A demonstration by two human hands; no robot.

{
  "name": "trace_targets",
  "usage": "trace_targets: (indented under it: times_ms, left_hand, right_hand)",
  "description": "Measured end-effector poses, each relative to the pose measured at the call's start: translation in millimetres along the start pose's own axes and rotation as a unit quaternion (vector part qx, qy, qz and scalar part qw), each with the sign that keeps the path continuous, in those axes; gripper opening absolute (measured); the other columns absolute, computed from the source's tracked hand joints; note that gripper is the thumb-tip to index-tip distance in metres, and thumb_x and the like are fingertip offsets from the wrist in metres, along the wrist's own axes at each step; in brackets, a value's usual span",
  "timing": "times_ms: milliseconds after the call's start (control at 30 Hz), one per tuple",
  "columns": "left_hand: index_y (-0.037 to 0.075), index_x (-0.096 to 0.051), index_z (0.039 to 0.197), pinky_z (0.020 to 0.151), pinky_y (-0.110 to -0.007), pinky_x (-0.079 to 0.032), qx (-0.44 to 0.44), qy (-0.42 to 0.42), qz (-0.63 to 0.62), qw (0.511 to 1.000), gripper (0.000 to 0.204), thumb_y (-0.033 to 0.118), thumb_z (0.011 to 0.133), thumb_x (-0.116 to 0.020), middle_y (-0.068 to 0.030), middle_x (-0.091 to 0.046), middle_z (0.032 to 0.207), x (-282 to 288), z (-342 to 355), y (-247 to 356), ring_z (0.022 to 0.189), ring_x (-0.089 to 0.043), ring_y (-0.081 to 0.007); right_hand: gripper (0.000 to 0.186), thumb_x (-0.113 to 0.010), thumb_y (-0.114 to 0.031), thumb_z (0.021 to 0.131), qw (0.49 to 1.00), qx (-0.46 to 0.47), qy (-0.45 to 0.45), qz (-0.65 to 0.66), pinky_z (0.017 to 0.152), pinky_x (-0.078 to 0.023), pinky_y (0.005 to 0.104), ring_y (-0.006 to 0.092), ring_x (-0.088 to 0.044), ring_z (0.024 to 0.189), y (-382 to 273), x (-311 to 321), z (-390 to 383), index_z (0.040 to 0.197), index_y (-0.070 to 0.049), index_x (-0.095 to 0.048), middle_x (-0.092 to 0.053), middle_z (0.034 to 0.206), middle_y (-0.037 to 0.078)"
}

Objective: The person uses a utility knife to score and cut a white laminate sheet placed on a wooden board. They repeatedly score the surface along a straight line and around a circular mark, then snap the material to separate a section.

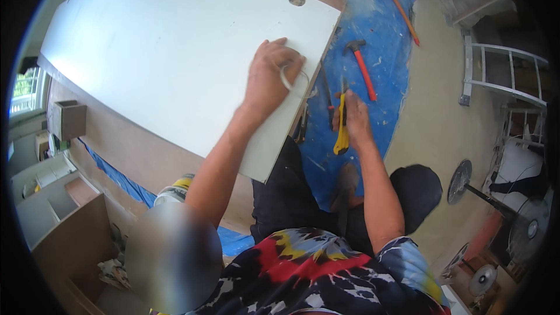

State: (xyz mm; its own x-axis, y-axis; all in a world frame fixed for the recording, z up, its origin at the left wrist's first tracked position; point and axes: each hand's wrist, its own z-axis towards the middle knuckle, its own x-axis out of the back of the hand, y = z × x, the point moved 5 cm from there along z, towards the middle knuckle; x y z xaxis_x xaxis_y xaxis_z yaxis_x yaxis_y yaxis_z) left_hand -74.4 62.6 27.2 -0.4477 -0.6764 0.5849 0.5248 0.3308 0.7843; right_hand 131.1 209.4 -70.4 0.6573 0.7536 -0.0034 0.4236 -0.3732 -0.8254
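Note:
A long white panel (157,52) with round cut-outs near its far edge stretches from the middle to the left. My left hand (274,67) rests over its right end, fingers closed on a thin, curled white strip (284,80). Off the panel's right edge, my right hand (359,118) grips a yellow-and-black utility knife (342,134), its narrow metal end pointing away from me. A claw hammer (364,70) with a red handle lies just beyond, on the blue sheet (388,64). A slim tool with a red-and-black handle (331,107) lies left of the knife.
An orange pole (395,6) lies at the far right of the sheet. Further right are a metal ladder (507,51) and a standing fan (461,182). Cabinet boxes (70,221) stand at left. A blurred round shape (175,256) hides part of the lower left.

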Motion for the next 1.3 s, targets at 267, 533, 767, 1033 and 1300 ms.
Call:
trace_targets:
  times_ms: [267, 533, 767, 1033, 1300]
  left_hand:
    - [-0.001, -0.074, 0.098, 0.107, -0.044, -0.046, -0.059, -0.021, 0.141, 0.988, 0.025, 0.023, 0.098, -0.070, -0.0146, -0.069, 0.116, 31.0, -17.3, -11.3, 0.132, -0.057, -0.0334]
    - [-0.003, -0.070, 0.095, 0.107, -0.046, -0.046, -0.096, -0.040, 0.185, 0.977, 0.023, 0.020, 0.098, -0.069, -0.0138, -0.064, 0.117, 32.8, -26.5, -4.3, 0.132, -0.055, -0.0341]
    - [-0.002, -0.070, 0.095, 0.113, -0.046, -0.042, -0.103, -0.085, 0.204, 0.970, 0.022, 0.021, 0.095, -0.071, -0.0122, -0.062, 0.115, 34.0, -44.5, 2.5, 0.131, -0.054, -0.0319]
    - [0.009, -0.073, 0.108, 0.117, -0.046, -0.043, -0.110, -0.070, 0.234, 0.963, 0.016, 0.020, 0.096, -0.071, -0.0097, -0.063, 0.121, 53.5, -63.2, -12.7, 0.133, -0.054, -0.0311]
    - [0.013, -0.056, 0.145, 0.129, -0.049, -0.021, 0.087, 0.050, 0.327, 0.940, 0.054, 0.049, 0.107, -0.044, -0.0153, -0.046, 0.155, 79.5, -44.0, -55.5, 0.153, -0.031, -0.0306]
  right_hand:
    - [0.030, -0.056, -0.025, 0.106, 0.965, 0.165, -0.050, -0.198, 0.057, -0.052, 0.0312, 0.0160, -0.066, 0.063, -82.7, -44.8, -34.9, 0.098, 0.001, -0.069, -0.068, 0.072, 0.008]
    - [0.029, -0.064, -0.024, 0.101, 0.967, 0.154, -0.031, -0.202, 0.058, -0.052, 0.0387, 0.0236, -0.065, 0.053, -86.9, -55.8, -17.2, 0.091, 0.003, -0.069, -0.067, 0.066, 0.013]
    - [0.027, -0.068, -0.022, 0.098, 0.941, 0.200, -0.051, -0.270, 0.059, -0.052, 0.0392, 0.0256, -0.066, 0.053, -89.8, -61.4, -9.1, 0.088, 0.003, -0.070, -0.067, 0.064, 0.015]
    - [0.023, -0.069, -0.018, 0.098, 0.956, 0.173, -0.077, -0.226, 0.054, -0.050, 0.0346, 0.0177, -0.063, 0.052, -91.3, -60.1, -11.2, 0.087, 0.003, -0.070, -0.067, 0.063, 0.010]
    - [0.025, -0.066, -0.018, 0.100, 0.948, 0.168, -0.092, -0.255, 0.052, -0.049, 0.0300, 0.0121, -0.062, 0.051, -97.1, -61.8, -14.9, 0.088, 0.003, -0.069, -0.067, 0.065, 0.006]
